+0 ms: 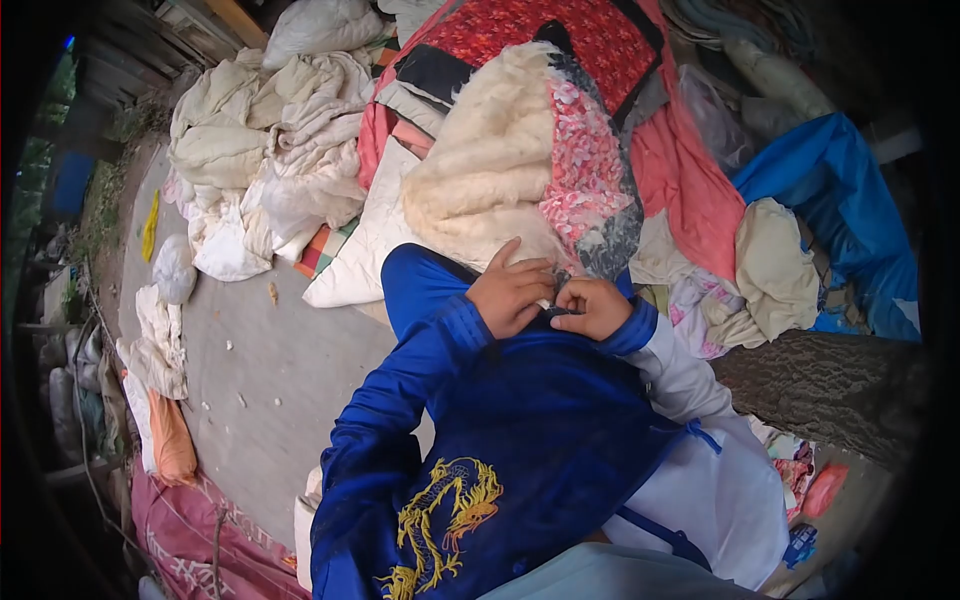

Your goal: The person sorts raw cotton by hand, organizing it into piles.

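1. The left hand [508,295] pinches the near edge of the pink flowered cloth [580,170], fingers curled tight.
2. The cloth lies on cream stuffing [490,160].
3. The right hand [597,308], touching the left, nips a small dark thing [558,311].
4. Picking at that edge seems to need slow, careful fingers.

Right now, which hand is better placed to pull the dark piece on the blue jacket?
Probably the right hand: its fingers pinch the dark piece; the left hand only rests beside it at the edge of the blue jacket.

Jacket [520,440] lies before the wadding [490,170] (quilt [540,40] behind, trunk [830,385] right).
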`<action>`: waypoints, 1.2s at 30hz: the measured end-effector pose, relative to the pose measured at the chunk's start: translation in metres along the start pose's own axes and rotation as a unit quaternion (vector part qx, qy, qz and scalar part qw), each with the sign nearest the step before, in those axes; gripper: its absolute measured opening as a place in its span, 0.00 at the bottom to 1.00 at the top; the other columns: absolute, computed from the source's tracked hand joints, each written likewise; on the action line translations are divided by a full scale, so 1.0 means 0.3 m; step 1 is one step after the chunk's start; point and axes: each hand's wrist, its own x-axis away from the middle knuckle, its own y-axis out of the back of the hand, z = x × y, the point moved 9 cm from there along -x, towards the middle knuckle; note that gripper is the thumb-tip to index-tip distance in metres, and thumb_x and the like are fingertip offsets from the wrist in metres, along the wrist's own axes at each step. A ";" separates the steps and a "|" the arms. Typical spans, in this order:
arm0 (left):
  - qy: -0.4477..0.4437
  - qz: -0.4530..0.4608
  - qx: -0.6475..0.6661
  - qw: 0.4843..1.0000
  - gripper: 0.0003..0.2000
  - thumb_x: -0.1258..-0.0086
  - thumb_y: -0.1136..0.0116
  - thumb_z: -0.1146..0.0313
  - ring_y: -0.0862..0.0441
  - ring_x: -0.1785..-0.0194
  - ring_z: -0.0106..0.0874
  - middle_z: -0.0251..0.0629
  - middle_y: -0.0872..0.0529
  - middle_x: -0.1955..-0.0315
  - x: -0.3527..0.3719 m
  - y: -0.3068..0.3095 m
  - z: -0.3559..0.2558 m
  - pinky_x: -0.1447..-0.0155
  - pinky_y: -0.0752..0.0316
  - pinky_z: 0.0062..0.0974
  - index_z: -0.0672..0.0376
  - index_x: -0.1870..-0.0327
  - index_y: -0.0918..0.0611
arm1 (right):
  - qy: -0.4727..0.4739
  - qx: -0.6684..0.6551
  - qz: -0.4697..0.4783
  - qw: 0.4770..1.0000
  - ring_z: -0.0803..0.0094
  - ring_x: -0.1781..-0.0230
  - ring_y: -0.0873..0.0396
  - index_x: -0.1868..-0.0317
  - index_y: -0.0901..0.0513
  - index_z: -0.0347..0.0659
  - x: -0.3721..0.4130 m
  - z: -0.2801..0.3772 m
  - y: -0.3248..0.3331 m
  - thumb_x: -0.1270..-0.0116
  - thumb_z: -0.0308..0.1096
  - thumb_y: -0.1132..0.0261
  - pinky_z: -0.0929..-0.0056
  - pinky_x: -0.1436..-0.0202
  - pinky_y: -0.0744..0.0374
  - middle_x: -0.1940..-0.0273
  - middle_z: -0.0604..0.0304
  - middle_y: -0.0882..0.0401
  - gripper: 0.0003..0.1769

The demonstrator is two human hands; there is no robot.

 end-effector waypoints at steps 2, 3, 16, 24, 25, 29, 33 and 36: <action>-0.017 0.033 0.022 0.999 0.16 0.46 0.40 0.74 0.24 0.37 0.36 0.34 0.17 0.54 -0.007 -0.028 -0.012 0.24 0.52 0.57 0.54 0.55 0.19 | -0.042 -0.044 0.040 0.997 0.77 0.74 0.26 0.66 0.19 0.37 0.007 -0.065 -0.026 0.42 0.31 0.26 0.74 0.70 0.27 0.74 0.63 0.22 0.10; -0.019 0.048 0.029 0.998 0.14 0.46 0.39 0.74 0.23 0.40 0.36 0.34 0.17 0.57 -0.010 -0.040 -0.010 0.25 0.49 0.54 0.54 0.56 0.19 | -0.061 -0.067 0.060 0.994 0.79 0.74 0.26 0.66 0.19 0.36 0.008 -0.089 -0.040 0.41 0.32 0.26 0.75 0.70 0.28 0.75 0.64 0.22 0.11; -0.009 0.000 0.134 0.991 0.12 0.47 0.30 0.67 0.21 0.60 0.40 0.35 0.20 0.69 -0.053 0.031 0.064 0.49 0.29 0.36 0.54 0.62 0.17 | 0.212 0.046 -0.091 0.972 0.66 0.69 0.20 0.64 0.17 0.36 -0.006 0.135 0.089 0.42 0.25 0.31 0.71 0.64 0.24 0.67 0.56 0.20 0.05; 0.002 0.029 0.114 0.993 0.11 0.45 0.30 0.66 0.20 0.62 0.39 0.36 0.21 0.70 -0.056 0.021 0.079 0.59 0.26 0.35 0.55 0.63 0.17 | -0.018 -0.043 -0.022 0.999 0.68 0.77 0.22 0.67 0.19 0.36 -0.040 0.021 0.023 0.35 0.30 0.33 0.72 0.72 0.28 0.75 0.58 0.22 0.06; -0.006 0.034 0.090 0.995 0.10 0.44 0.31 0.65 0.20 0.63 0.39 0.36 0.21 0.71 -0.062 0.031 0.059 0.61 0.26 0.34 0.55 0.63 0.17 | 0.002 -0.044 -0.031 0.999 0.70 0.78 0.23 0.67 0.18 0.36 -0.032 0.036 0.034 0.34 0.31 0.33 0.73 0.73 0.29 0.77 0.58 0.22 0.07; -0.038 0.028 0.086 0.995 0.09 0.39 0.33 0.62 0.21 0.68 0.41 0.36 0.21 0.74 -0.066 0.054 0.024 0.65 0.26 0.35 0.55 0.64 0.17 | 0.082 -0.034 -0.067 0.994 0.77 0.79 0.26 0.67 0.18 0.36 0.000 0.093 0.075 0.33 0.33 0.33 0.75 0.75 0.30 0.78 0.60 0.23 0.08; 0.074 -0.042 0.174 0.981 0.10 0.33 0.37 0.62 0.19 0.73 0.34 0.38 0.20 0.79 -0.015 0.078 0.159 0.68 0.26 0.33 0.58 0.69 0.19 | 0.081 -0.060 -0.110 0.989 0.77 0.79 0.25 0.67 0.18 0.35 0.040 0.118 0.129 0.33 0.31 0.33 0.77 0.74 0.29 0.77 0.61 0.22 0.07; 0.277 -0.169 0.227 0.918 0.15 0.27 0.41 0.63 0.22 0.75 0.21 0.36 0.16 0.80 0.322 0.246 0.552 0.68 0.28 0.23 0.64 0.73 0.20 | 0.009 -0.277 -0.272 0.922 0.83 0.72 0.25 0.64 0.22 0.36 0.219 -0.076 0.433 0.27 0.30 0.38 0.82 0.68 0.27 0.72 0.64 0.19 0.07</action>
